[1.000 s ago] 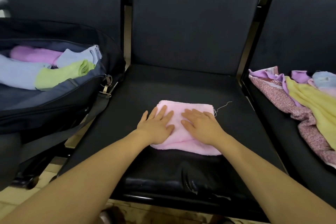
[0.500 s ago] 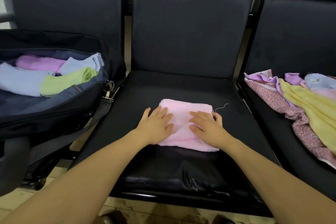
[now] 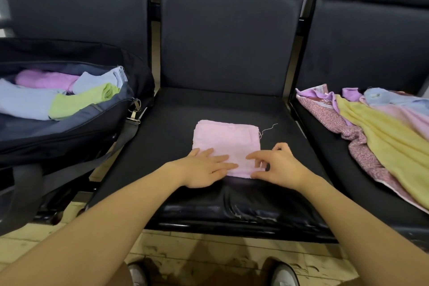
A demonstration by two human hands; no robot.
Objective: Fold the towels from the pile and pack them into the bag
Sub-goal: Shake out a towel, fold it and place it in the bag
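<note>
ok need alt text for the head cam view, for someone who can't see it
Two hands work a folded pink towel on a black seat: the left hand lies flat on it, the right hand pinches its near right corner. An open dark bag of folded towels sits left, a loose towel pile right.

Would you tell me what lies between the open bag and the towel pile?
In the head view, the folded pink towel on the middle seat, between bag and pile.
</note>
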